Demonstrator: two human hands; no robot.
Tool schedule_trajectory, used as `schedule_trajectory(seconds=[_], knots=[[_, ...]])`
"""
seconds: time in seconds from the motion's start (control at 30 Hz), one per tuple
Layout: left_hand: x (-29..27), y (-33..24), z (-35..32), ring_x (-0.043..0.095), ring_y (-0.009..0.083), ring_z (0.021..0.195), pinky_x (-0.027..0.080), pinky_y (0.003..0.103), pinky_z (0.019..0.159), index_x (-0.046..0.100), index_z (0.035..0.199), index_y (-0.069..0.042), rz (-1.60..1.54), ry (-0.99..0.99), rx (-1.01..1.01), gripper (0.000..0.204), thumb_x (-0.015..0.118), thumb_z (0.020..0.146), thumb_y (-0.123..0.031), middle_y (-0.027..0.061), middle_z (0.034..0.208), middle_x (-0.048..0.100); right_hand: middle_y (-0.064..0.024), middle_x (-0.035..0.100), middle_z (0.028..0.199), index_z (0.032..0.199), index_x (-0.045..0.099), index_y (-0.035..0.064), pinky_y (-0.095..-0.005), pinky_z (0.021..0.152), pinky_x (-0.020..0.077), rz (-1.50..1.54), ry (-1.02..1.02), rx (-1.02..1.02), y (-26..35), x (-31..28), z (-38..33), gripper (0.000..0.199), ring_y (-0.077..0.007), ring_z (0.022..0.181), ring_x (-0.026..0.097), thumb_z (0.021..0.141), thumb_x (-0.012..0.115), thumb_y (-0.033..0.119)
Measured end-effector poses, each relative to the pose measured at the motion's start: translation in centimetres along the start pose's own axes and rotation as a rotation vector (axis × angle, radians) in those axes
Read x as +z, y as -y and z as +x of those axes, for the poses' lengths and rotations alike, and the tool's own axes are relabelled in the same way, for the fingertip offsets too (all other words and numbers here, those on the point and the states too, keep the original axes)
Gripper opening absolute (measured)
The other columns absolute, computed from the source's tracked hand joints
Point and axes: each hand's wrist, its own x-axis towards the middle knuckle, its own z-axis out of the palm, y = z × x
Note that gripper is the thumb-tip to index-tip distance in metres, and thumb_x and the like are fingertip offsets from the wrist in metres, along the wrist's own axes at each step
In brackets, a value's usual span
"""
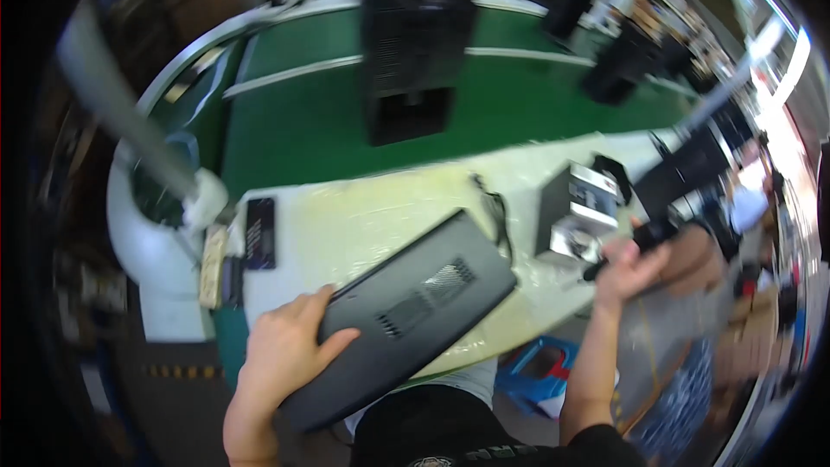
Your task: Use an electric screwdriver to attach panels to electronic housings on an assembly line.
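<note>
A black computer case [406, 311] with two vent patches lies tilted across the near edge of the worktable, reaching toward my body. My left hand [290, 342] grips its left edge, the thumb resting on the top face and the fingers over the far side. Off to the right, my right hand [631, 268] is raised, its fingers around a black hand tool [654, 233] whose exact kind is blurred. A black and silver box-shaped part [575, 216] stands on the table just left of that hand. Between it and the case runs a dark cable [495, 207].
A black tower case [413, 60] with an open lower bay stands on the green conveyor [294, 112] beyond the table. More black cases [622, 60] stand farther right. A dark flat box [260, 233] lies at the table's left end. A blue stool [540, 372] is below the table.
</note>
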Motion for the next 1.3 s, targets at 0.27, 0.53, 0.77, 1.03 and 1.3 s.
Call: schedule_trajectory(seconds=[0.27,0.53,0.77,1.03,1.3], knots=[[0.3,1.5,-1.1,0.062,0.0255,0.06,0.049,0.033,0.052,0.058,0.107,0.0,0.026,-0.077,0.089,0.051,0.064,0.082,-0.043,0.0103,0.072,0.061,-0.0074,0.048,0.114,0.126,0.03,-0.0035,-0.0202,0.046,0.0379,0.468,-0.032,0.082,18.7,12.5,-0.9,0.069,-0.0082,0.057,0.039,0.093,0.04,0.056],[0.7,1.5,-1.3,0.06,0.0267,0.057,0.048,0.034,0.051,0.059,0.106,-0.004,-0.02,-0.111,0.068,0.045,0.065,0.082,-0.042,0.0082,0.069,0.059,-0.0282,0.056,0.099,0.137,0.025,-0.0016,-0.032,0.053,0.0545,0.846,0.51,-0.024,20.4,18.6,-4.2,0.06,-0.026,0.055,0.059,0.095,0.048,0.036],[0.8,2.0,-1.2,0.06,0.0269,0.055,0.048,0.034,0.048,0.059,0.103,-0.004,-0.054,-0.087,0.071,0.043,0.065,0.082,-0.041,0.0081,0.067,0.058,-0.0039,0.046,0.066,0.119,0.03,-0.0029,-0.0231,0.048,0.0424,0.446,0.602,0.1,21.1,20.1,-4.9,0.082,-0.01,0.05,0.043,0.085,0.038,0.071],[0.6,2.3,-0.9,0.061,0.0257,0.053,0.049,0.033,0.046,0.058,0.095,-0.002,-0.084,-0.107,0.097,0.042,0.062,0.084,-0.042,0.0086,0.066,0.057,-0.0266,0.057,0.088,0.131,0.033,-0.0039,-0.0394,0.063,0.0528,0.997,0.809,0.12,18.2,19.1,-3.4,0.064,-0.0294,0.061,0.058,0.097,0.025,0.05],[1.1,2.6,-1.2,0.06,0.0254,0.053,0.048,0.033,0.046,0.057,0.098,-0.002,-0.081,-0.068,0.063,0.045,0.063,0.083,-0.043,0.0082,0.065,0.057,-0.0053,0.039,0.107,0.135,0.019,0.0077,-0.0234,0.046,0.0458,0.585,0.785,0.123,18.8,20.4,-6.1,0.081,-0.0089,0.053,0.047,0.085,0.044,0.066]])
